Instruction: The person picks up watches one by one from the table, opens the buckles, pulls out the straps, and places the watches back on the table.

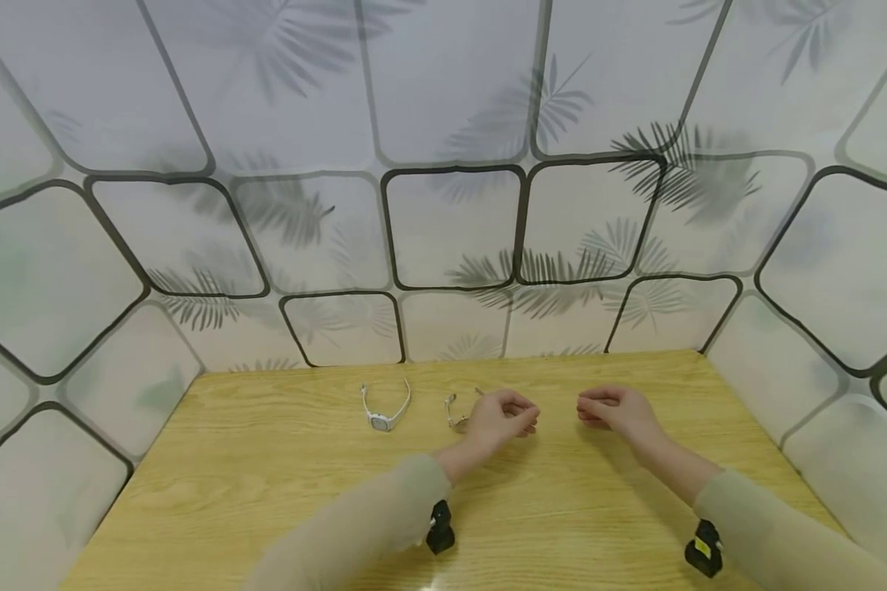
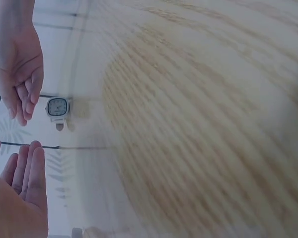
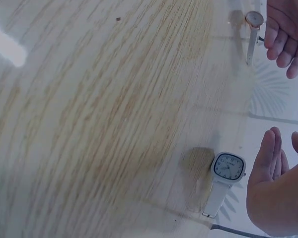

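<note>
My left hand (image 1: 498, 420) hovers over the table with fingers extended and thumb near them, holding nothing. Behind it lies a round-faced, rose-gold-rimmed wristwatch (image 1: 458, 423), partly hidden by the hand in the head view; the right wrist view shows its pale strap. My right hand (image 1: 621, 414) faces the left across a gap, fingers also extended and holding nothing. Near it stands a white wristwatch with a rounded-square face (image 3: 229, 166), hidden behind this hand in the head view. Another white wristwatch (image 1: 380, 421) lies farther left, its strap spread open toward the wall.
The wood-grain table (image 1: 266, 492) ends at a pale patterned wall (image 1: 451, 222), with similar panels on both sides. A black device (image 1: 440, 528) sits at the left sleeve's cuff, and another (image 1: 704, 548) at the right one.
</note>
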`<state>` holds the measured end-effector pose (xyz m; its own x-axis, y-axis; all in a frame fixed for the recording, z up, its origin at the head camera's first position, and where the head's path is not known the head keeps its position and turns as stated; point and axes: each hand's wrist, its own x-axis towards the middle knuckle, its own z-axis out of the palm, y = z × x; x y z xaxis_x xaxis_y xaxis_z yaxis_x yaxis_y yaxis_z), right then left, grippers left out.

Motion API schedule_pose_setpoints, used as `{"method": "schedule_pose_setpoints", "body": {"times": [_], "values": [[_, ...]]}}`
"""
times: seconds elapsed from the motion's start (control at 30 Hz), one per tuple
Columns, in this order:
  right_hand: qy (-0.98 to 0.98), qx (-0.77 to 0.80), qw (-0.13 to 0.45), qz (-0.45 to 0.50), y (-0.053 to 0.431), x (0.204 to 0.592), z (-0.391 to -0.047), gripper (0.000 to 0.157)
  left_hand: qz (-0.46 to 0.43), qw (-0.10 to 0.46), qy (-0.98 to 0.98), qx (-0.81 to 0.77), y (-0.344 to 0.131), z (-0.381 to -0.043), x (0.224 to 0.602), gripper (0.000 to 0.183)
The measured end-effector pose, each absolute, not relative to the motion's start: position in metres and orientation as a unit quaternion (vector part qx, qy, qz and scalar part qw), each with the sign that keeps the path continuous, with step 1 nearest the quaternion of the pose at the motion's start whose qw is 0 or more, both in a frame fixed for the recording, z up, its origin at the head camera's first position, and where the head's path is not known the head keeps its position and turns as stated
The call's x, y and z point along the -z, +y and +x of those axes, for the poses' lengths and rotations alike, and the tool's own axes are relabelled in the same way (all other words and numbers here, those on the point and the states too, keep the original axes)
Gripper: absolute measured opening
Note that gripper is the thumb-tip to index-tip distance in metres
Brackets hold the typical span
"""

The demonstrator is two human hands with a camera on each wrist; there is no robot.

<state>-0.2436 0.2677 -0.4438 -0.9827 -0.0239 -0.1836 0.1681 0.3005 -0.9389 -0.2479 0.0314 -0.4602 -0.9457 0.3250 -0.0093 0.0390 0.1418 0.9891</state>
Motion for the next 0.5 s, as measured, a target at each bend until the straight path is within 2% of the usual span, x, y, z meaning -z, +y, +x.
{"method": "schedule_pose_setpoints", "body": {"times": [0.5], "values": [[0.786,0.613,0.068,0.038,0.295,0.453,-0.239,0.047,0.141,0.115,0.764,-0.618,0.054,-0.241,0.474,0.014]]}}
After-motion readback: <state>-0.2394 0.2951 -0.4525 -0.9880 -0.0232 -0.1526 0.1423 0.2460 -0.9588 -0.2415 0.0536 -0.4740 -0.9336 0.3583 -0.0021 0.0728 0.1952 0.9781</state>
